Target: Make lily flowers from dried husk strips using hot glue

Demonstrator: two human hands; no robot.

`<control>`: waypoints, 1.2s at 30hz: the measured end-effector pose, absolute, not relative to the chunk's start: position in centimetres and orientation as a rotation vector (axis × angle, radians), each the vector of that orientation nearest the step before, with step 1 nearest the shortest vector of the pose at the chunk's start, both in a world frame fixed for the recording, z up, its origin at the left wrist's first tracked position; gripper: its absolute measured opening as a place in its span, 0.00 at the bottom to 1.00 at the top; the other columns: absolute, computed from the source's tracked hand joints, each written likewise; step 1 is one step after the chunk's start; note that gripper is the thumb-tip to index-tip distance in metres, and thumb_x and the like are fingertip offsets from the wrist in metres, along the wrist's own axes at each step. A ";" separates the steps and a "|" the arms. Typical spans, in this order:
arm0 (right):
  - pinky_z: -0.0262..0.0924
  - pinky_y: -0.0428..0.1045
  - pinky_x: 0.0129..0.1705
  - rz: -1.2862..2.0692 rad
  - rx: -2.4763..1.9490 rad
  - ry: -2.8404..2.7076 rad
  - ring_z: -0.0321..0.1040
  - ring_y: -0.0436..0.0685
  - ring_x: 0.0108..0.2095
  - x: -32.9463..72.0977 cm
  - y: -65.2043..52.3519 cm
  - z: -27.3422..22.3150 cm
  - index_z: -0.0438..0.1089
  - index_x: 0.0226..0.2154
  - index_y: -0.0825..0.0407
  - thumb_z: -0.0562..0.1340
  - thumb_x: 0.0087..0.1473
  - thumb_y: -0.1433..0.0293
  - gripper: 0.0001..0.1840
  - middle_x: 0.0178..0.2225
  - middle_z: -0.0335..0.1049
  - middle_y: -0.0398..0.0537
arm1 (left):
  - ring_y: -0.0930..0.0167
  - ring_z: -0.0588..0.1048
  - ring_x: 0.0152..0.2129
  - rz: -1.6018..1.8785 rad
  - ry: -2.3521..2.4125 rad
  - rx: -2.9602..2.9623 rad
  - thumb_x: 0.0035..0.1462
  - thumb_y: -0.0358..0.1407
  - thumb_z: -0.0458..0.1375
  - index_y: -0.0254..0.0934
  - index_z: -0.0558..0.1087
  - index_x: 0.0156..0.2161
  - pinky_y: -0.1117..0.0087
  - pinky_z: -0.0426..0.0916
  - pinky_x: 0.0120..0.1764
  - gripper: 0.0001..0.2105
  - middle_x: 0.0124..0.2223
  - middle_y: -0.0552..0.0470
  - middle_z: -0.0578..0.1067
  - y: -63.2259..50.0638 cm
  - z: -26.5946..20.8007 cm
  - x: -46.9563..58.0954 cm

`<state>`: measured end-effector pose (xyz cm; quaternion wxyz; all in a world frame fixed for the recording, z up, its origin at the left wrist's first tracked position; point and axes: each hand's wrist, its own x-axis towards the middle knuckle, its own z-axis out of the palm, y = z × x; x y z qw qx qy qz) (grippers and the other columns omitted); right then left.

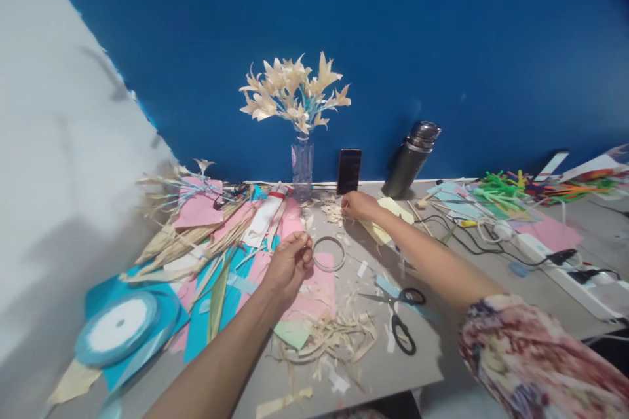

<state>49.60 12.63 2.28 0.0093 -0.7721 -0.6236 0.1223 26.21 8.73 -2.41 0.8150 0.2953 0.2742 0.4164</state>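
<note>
My left hand (291, 262) is closed in a pinch at the left edge of a thin grey ring (330, 269), which looks like a nearly used-up tape roll held above the table. Farther back, my right hand (360, 205) has its fingers together at a small heap of pale dried-husk bits (332, 213); anything between those fingertips is too small to make out. Black-handled scissors (393, 304) lie partly spread on the table, nearer me. Pink paper (314, 298) lies below my left hand, beside a pile of husk scraps (339, 337).
Husk flowers (295, 88) stand in a clear bottle (303, 167) by the blue wall, beside a phone (349, 170) and a leaning dark flask (411, 160). At left are a ribbon spool (118, 327) and dried husks (162, 245); at right, cables and a power strip (570, 275).
</note>
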 end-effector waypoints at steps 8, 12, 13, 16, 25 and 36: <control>0.67 0.55 0.46 0.362 -2.419 -1.826 0.73 0.58 0.43 49.9 13.3 0.6 0.75 0.40 0.53 0.65 0.61 0.64 0.09 0.42 0.76 0.49 | 0.81 0.60 0.14 0.824 0.587 0.615 0.49 0.35 0.69 0.35 0.68 0.30 0.79 0.52 0.18 0.12 0.23 0.59 0.67 8.7 -3.0 26.2; 0.61 0.48 0.39 0.367 -2.275 -1.742 0.73 0.58 0.40 50.6 13.2 1.0 0.77 0.30 0.51 0.66 0.52 0.72 0.03 0.35 0.79 0.49 | 0.82 0.60 0.14 0.845 0.577 0.616 0.47 0.35 0.70 0.35 0.67 0.30 0.79 0.51 0.18 0.14 0.24 0.60 0.68 8.7 -2.9 26.3; 0.60 0.47 0.38 0.389 -2.223 -1.723 0.73 0.57 0.39 50.7 13.0 1.2 0.76 0.29 0.52 0.65 0.51 0.73 0.03 0.34 0.79 0.48 | 0.82 0.60 0.14 0.851 0.572 0.614 0.47 0.35 0.71 0.35 0.67 0.30 0.79 0.52 0.18 0.15 0.25 0.59 0.69 8.7 -2.8 26.3; 0.59 0.44 0.33 0.502 -2.052 -1.651 0.71 0.53 0.32 50.7 11.9 1.8 0.76 0.30 0.53 0.64 0.53 0.69 0.05 0.31 0.78 0.46 | 0.82 0.62 0.16 0.870 0.556 0.601 0.46 0.34 0.71 0.35 0.67 0.31 0.79 0.54 0.19 0.15 0.28 0.58 0.71 8.7 -2.6 26.2; 0.51 0.43 0.23 0.688 -1.808 -1.359 0.62 0.48 0.22 50.3 10.4 1.8 0.69 0.21 0.53 0.65 0.46 0.70 0.06 0.20 0.71 0.43 | 0.82 0.61 0.15 0.839 0.524 0.619 0.50 0.33 0.69 0.34 0.68 0.31 0.79 0.55 0.18 0.13 0.28 0.58 0.70 8.2 -2.6 26.6; 0.53 0.44 0.21 1.217 -1.479 -1.395 0.60 0.47 0.19 45.1 5.0 1.6 0.74 0.25 0.54 0.70 0.41 0.62 0.12 0.25 0.77 0.48 | 0.81 0.69 0.19 0.874 0.552 0.677 0.46 0.33 0.72 0.34 0.69 0.31 0.80 0.64 0.21 0.14 0.35 0.51 0.78 8.3 -1.4 26.0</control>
